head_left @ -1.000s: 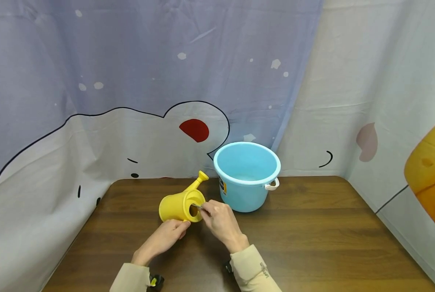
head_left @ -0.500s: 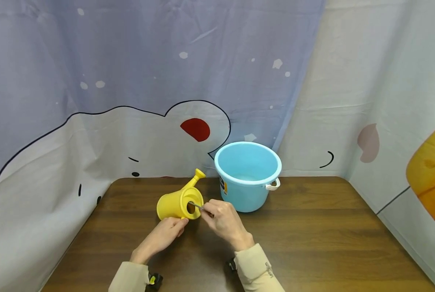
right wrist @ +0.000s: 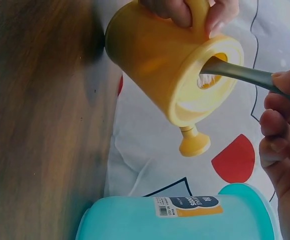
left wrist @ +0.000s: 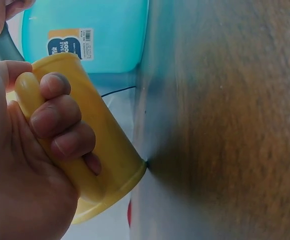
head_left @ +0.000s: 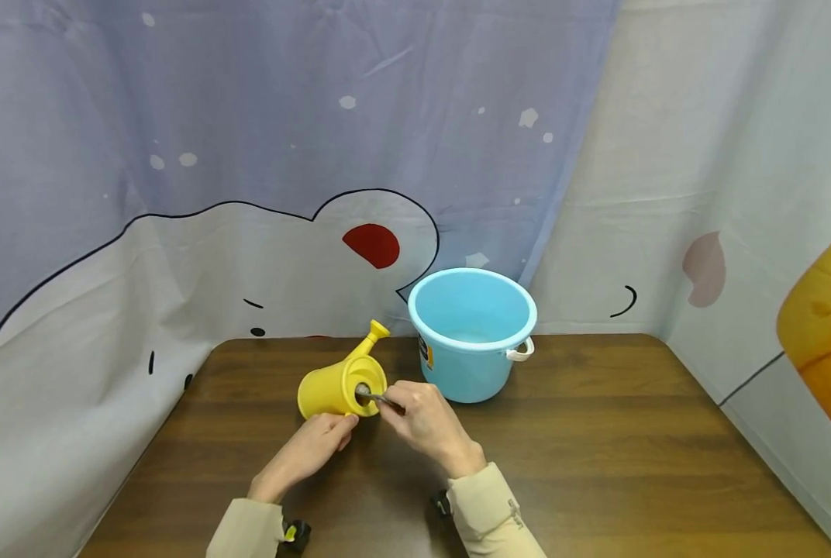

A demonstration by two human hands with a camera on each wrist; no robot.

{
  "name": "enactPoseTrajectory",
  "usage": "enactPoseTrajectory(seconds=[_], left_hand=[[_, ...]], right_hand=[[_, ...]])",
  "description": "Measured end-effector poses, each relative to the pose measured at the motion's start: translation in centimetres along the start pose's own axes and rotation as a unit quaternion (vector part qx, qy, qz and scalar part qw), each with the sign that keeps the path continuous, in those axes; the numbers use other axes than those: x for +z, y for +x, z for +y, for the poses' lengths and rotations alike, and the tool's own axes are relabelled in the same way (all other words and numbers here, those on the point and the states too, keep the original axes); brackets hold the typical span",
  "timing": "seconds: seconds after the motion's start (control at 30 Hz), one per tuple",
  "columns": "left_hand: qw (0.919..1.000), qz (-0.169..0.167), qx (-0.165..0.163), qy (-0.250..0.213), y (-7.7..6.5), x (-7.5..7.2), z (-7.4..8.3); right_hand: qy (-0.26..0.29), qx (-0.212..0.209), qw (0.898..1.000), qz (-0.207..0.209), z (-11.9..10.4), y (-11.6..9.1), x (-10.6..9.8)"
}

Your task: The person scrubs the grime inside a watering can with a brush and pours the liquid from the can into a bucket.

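A yellow watering can leans over the table, its mouth turned toward the right hand. The left hand grips its handle, fingers curled round it in the left wrist view. The right hand pinches the dark grey-green handle of a brush between thumb and fingers. White bristles show just inside the can's opening in the right wrist view. The lower edge of the can's base appears to touch the table; its inside is mostly hidden.
Behind the right hand stands a light blue bucket with a white handle and a label. The brown wooden table ends at a printed curtain at the back and sides.
The watering can has shifted slightly left and away with the left hand. The brush has come a little outward, so its pale head now shows at the can's opening.
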State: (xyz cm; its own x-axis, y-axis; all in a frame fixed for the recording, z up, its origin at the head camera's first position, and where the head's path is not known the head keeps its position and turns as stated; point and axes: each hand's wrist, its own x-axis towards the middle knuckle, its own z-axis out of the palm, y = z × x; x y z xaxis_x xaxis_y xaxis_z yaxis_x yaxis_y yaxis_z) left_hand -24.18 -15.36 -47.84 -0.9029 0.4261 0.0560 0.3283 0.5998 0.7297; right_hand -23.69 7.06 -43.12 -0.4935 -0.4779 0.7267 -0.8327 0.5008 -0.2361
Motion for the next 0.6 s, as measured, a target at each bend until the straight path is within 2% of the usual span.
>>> enactPoseTrajectory(seconds=[0.6], left_hand=[[0.9998,0.004,0.01,-0.016,-0.1,-0.2,0.2]], right_hand=[[0.014,-0.001,1.0,-0.01,-0.2,0.3,-1.1]])
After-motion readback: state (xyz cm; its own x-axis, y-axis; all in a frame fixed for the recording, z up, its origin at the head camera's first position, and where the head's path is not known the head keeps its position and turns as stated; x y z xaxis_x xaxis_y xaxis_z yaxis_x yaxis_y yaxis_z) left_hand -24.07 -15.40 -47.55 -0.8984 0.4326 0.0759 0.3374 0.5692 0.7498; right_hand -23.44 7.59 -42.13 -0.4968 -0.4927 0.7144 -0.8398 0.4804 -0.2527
